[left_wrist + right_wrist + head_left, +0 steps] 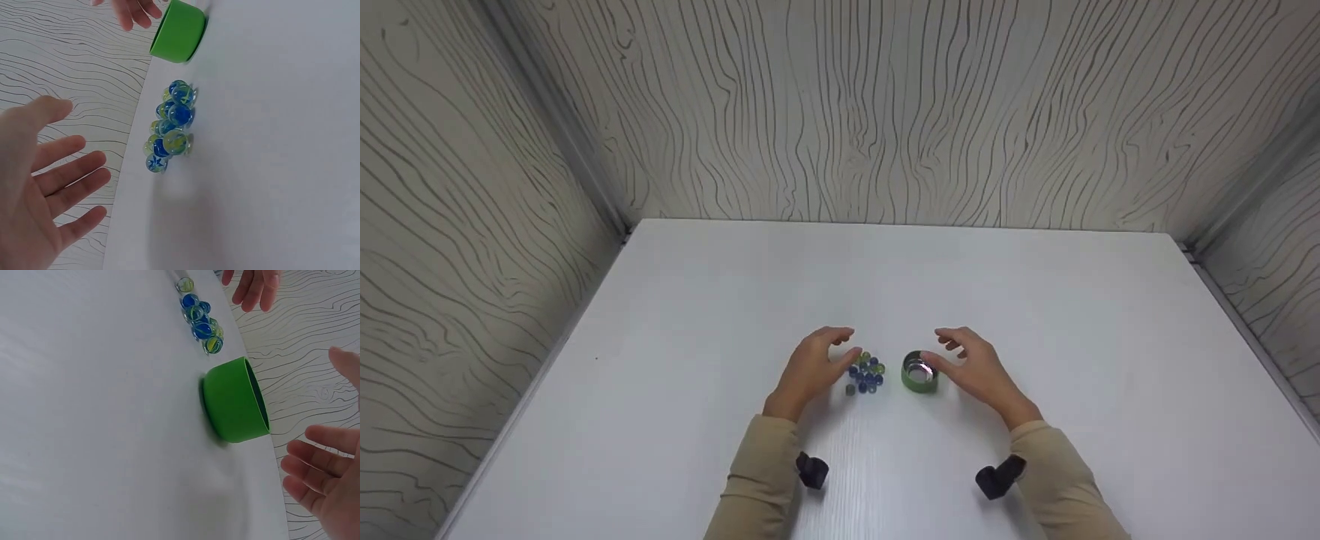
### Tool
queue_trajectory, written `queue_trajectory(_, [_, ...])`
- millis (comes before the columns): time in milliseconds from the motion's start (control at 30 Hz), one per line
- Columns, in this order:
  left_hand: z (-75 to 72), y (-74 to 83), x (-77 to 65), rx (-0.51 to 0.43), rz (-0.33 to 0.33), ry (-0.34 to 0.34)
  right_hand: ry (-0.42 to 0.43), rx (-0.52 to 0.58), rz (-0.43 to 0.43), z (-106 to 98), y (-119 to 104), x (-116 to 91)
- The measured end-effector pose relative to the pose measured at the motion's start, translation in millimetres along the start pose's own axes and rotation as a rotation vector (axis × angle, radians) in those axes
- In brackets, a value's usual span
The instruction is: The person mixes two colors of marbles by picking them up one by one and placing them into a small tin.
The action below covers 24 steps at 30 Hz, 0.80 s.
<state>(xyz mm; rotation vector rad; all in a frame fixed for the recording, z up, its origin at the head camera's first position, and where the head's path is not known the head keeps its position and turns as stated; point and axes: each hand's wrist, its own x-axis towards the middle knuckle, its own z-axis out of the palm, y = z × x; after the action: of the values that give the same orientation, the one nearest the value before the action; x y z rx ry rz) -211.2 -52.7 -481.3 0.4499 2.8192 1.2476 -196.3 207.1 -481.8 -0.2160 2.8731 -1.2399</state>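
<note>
Marbles lie near a green cup, fingers of left hand and right hand loosely spread, empty.

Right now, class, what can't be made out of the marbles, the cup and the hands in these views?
- Exact number of marbles: left wrist view, nearer ones hide others.
- Marble patterns: head view, too small.
- Bottom inside the cup: right wrist view, hidden by its own green side.
- Most of the left hand: right wrist view, cut off by the top edge.
- Most of the right hand: left wrist view, top edge again.
</note>
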Motion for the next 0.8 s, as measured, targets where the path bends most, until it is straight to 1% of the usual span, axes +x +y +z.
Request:
queue_trajectory(133, [0.0,-1.6,-2.7,-0.03,0.01,-0.036,-0.008,0.033,-0.014,5.9,3.8,-2.6])
queue_trajectory(300, [-0.9,-3.1,-4.6,-0.056,0.009,-0.067,-0.029,0.112,0.008,10.1,8.5,-4.3])
queue_trajectory(700, [-4.3,-8.2,-7.9,-0.074,-0.037,-0.064,-0.052,0.281,0.018,18.5,13.4,-5.6])
queue_trajectory(800, [-4.3,-10.8,-10.1,-0.069,-0.031,-0.066,-0.06,0.308,0.029,22.3,15.6,-5.6])
